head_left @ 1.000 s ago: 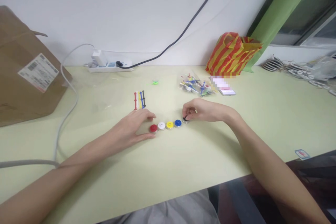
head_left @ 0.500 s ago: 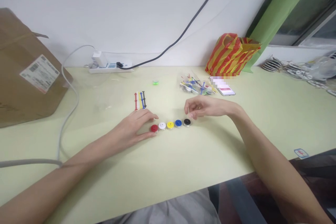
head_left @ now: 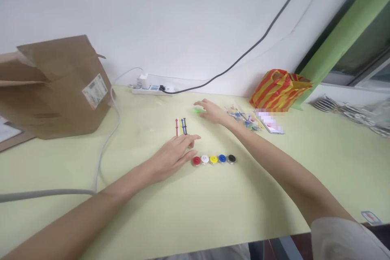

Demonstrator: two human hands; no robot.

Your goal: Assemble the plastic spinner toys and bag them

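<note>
My right hand [head_left: 210,111] is stretched toward the back of the table, its fingers apart around a small bright green piece [head_left: 198,110] that it partly covers. I cannot make out whether they touch it. My left hand [head_left: 175,154] hovers with fingers spread beside a row of small round pieces with clear bases: red [head_left: 196,161], white [head_left: 205,159], yellow [head_left: 213,159], blue [head_left: 222,158] and black [head_left: 232,159]. Just beyond it lie several thin arrow-tipped sticks [head_left: 180,126] side by side, in red, white, yellow, blue and black.
A clear bag of coloured parts [head_left: 243,118] lies beside a phone [head_left: 271,124]. Behind stands a red-and-yellow striped bag [head_left: 277,89]. A cardboard box [head_left: 61,97] occupies the left, near a grey cable [head_left: 105,150]. A power strip [head_left: 152,90] sits against the wall.
My right hand has moved from the black round piece back and left to the green piece. My left hand has drawn slightly away from the red piece. The view has shifted left.
</note>
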